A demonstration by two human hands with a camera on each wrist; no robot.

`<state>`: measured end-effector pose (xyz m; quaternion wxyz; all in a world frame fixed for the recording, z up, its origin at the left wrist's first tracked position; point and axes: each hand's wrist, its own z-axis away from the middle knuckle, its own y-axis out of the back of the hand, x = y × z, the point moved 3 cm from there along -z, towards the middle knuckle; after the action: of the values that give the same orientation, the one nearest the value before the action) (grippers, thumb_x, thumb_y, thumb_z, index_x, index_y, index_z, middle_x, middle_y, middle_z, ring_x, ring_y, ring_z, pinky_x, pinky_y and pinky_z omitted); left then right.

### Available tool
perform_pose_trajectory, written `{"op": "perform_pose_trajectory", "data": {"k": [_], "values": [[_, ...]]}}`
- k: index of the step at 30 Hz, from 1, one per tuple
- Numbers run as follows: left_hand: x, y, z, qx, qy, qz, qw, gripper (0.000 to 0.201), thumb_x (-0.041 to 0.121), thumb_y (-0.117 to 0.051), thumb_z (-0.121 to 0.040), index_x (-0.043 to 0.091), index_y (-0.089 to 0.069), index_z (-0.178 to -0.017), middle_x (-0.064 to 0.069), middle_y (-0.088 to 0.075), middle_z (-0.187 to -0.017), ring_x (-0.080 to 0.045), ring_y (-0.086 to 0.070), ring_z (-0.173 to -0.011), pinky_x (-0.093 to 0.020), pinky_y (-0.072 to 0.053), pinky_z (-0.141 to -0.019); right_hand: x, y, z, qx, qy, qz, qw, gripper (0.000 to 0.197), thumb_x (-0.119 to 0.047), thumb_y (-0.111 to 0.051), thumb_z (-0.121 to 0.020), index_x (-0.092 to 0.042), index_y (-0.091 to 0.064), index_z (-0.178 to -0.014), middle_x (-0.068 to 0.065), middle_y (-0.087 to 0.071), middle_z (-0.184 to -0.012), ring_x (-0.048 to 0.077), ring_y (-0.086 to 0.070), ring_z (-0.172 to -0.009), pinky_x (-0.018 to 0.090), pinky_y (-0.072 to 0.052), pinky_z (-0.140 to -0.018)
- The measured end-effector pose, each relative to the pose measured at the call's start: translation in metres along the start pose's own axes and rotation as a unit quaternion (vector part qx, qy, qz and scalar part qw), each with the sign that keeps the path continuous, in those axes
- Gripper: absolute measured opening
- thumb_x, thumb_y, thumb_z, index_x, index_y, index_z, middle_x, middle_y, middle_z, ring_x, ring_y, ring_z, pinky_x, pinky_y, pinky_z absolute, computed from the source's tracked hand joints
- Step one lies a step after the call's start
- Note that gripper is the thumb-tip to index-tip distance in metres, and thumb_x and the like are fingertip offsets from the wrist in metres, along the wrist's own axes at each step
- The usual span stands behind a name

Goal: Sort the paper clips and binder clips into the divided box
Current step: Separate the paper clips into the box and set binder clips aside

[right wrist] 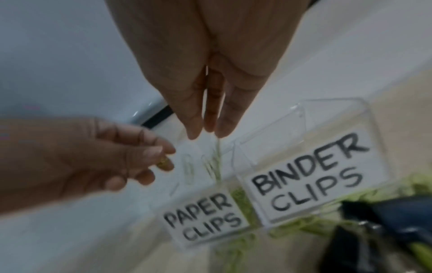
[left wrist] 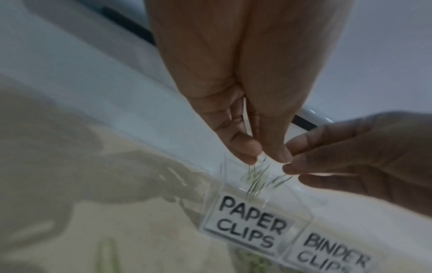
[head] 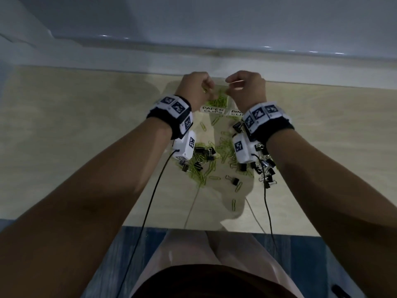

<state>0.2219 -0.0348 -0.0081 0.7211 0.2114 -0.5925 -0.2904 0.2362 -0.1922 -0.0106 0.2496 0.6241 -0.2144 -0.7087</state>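
Observation:
The clear divided box (head: pixel 212 110) stands at the table's far edge, its front labelled PAPER CLIPS (left wrist: pixel 247 221) and BINDER CLIPS (right wrist: pixel 311 170). Both hands hover over the paper-clip compartment, which holds green paper clips (head: pixel 218 99). My left hand (head: pixel 209 90) points its fingers down and pinches a green clip (right wrist: pixel 163 164); more clips (left wrist: pixel 257 179) blur below its fingertips (left wrist: pixel 245 149). My right hand (head: pixel 228 82) pinches a thin green clip (right wrist: pixel 218 153) that hangs from its fingertips (right wrist: pixel 224 132) into the same compartment. The binder-clip compartment's inside is hidden by the label.
A mixed pile of green paper clips (head: pixel 225 147) and black binder clips (head: pixel 206 152) lies on the wooden table (head: pixel 86 125) under my wrists, with more binder clips (head: pixel 266 171) at the right. A white wall ledge (head: pixel 279 67) runs just behind the box.

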Motion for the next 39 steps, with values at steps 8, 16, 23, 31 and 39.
{"op": "perform_pose_trajectory", "data": {"k": [8, 16, 23, 31, 39], "values": [[-0.048, -0.013, 0.082, -0.156, -0.056, -0.140, 0.976, 0.026, 0.010, -0.069, -0.080, 0.022, -0.066, -0.102, 0.004, -0.058, -0.105, -0.011, -0.053, -0.087, -0.032, -0.047, -0.084, 0.027, -0.040, 0.095, -0.244, 0.138, 0.150, 0.948, 0.022, -0.003, -0.066, -0.078, -0.022, -0.069, -0.089, -0.006, -0.063, -0.099, 0.015, -0.060, -0.090, 0.034, -0.053, -0.087], [-0.077, -0.033, 0.099, -0.214, -0.093, -0.178, 0.956, 0.035, 0.009, -0.071, -0.077, 0.014, -0.063, -0.110, 0.000, -0.058, -0.107, -0.017, -0.052, -0.101, -0.031, -0.041, -0.089, 0.047, -0.070, 0.123, -0.288, 0.186, 0.241, 0.908, 0.035, -0.009, -0.069, -0.075, -0.016, -0.062, -0.109, 0.006, -0.052, -0.115, 0.027, -0.047, -0.103, 0.041, -0.048, -0.082], [-0.092, -0.008, 0.111, -0.070, 0.013, 0.057, 0.996, 0.022, 0.011, -0.077, -0.073, 0.017, -0.065, -0.091, 0.000, -0.062, -0.084, -0.009, -0.056, -0.075, -0.018, -0.044, -0.069, 0.050, -0.053, 0.117, -0.233, 0.143, 0.154, 0.949, 0.020, -0.005, -0.075, -0.068, -0.016, -0.059, -0.071, -0.002, -0.056, -0.078, 0.016, -0.052, -0.070, 0.036, -0.051, -0.068], [-0.135, 0.020, 0.115, 0.068, 0.038, -0.078, 0.994, 0.019, 0.013, -0.072, -0.077, 0.014, -0.065, -0.095, -0.003, -0.059, -0.099, -0.018, -0.054, -0.096, -0.022, -0.042, -0.081, 0.066, -0.015, 0.092, -0.079, 0.013, 0.108, 0.991, 0.017, -0.014, -0.076, -0.074, -0.012, -0.059, -0.076, 0.002, -0.062, -0.075, 0.017, -0.058, -0.069, 0.027, -0.048, -0.065], [-0.103, -0.028, 0.142, -0.079, -0.015, -0.137, 0.987, 0.021, 0.031, -0.066, -0.083, 0.014, -0.058, -0.094, 0.002, -0.053, -0.092, -0.017, -0.053, -0.083, -0.034, -0.048, -0.076, 0.032, -0.063, 0.106, -0.141, 0.130, 0.217, 0.957, 0.015, -0.022, -0.067, -0.081, -0.011, -0.062, -0.090, -0.002, -0.052, -0.087, 0.016, -0.052, -0.079, 0.025, -0.045, -0.070]]}}
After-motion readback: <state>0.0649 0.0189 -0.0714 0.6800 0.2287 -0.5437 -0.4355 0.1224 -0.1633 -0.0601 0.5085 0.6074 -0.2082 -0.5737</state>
